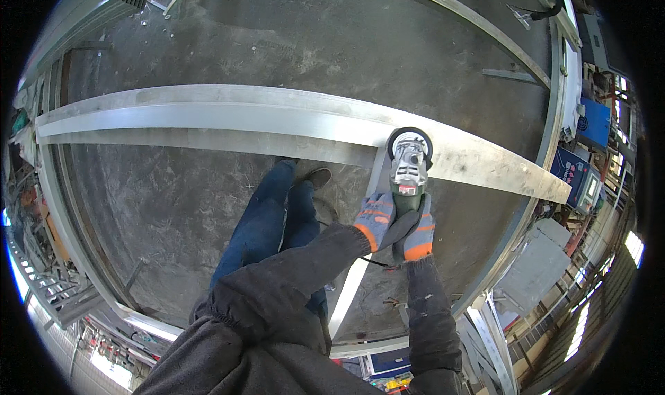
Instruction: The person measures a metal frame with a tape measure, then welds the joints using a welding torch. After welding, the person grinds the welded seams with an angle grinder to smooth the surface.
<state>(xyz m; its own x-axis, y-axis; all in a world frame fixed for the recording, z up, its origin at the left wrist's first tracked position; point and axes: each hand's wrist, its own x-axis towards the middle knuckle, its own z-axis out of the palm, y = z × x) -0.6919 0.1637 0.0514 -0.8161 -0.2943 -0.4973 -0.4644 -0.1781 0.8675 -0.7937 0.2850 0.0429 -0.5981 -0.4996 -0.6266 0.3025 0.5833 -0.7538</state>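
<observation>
Both my hands, in grey and orange work gloves, grip an angle grinder. My left hand wraps the green body from the left and my right hand holds it from the right. The grinder's round disc guard rests on a long steel beam, at the spot where a narrower steel bar meets the beam. The disc's contact point is hidden by the guard.
The beam lies within a large steel frame over a grey concrete floor. My legs in blue trousers and a dark shoe stand left of the narrow bar. Blue machines stand at the right, metal racks at the left.
</observation>
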